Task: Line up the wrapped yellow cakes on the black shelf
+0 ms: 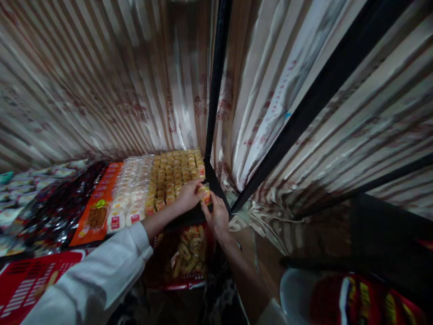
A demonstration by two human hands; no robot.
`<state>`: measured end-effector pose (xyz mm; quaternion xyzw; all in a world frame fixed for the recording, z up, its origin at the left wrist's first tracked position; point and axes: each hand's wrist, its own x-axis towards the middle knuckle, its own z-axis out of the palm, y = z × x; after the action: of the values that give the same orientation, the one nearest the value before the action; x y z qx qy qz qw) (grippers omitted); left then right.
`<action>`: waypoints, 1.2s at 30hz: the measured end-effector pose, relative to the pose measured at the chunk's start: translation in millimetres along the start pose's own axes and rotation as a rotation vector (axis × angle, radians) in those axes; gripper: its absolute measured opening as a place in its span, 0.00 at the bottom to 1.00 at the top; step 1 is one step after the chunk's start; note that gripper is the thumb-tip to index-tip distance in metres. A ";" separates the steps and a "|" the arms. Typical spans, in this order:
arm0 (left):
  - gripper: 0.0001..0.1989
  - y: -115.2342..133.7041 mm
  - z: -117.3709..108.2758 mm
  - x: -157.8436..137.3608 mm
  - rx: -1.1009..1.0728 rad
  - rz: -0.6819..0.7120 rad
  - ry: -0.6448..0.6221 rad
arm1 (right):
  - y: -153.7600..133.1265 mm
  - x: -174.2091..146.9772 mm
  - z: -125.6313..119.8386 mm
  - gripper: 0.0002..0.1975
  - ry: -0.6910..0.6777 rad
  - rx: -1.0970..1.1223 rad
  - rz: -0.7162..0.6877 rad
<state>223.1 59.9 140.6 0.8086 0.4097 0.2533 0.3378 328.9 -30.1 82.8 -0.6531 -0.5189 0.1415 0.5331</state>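
Between my two hands is a small yellow snack packet (205, 193) with a red label, held at the right end of the display. My left hand (189, 196) pinches its upper left side. The fingers of my right hand (216, 214) close on it from the right. Just left of the hands stand rows of matching yellow snack packets (172, 174), packed closely on a dark table. Beneath my forearms, a red basket (184, 286) contains more loose yellow packets (189, 253).
Left of the yellow rows lie white packets (131, 185), an orange snack bag (98, 198) and dark shiny packets (67, 203). Another red basket (30, 275) is at lower left. Black poles (291, 131) and a striped curtain (152, 81) border the table. A red package (365, 300) sits lower right.
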 end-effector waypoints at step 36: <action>0.15 -15.2 7.0 63.3 0.514 0.319 -0.179 | 84.2 104.0 59.7 0.19 0.017 0.100 0.173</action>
<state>254.3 117.0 133.0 0.9407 0.2969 0.1192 0.1128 373.0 98.0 26.8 -0.6693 -0.4481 0.2071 0.5552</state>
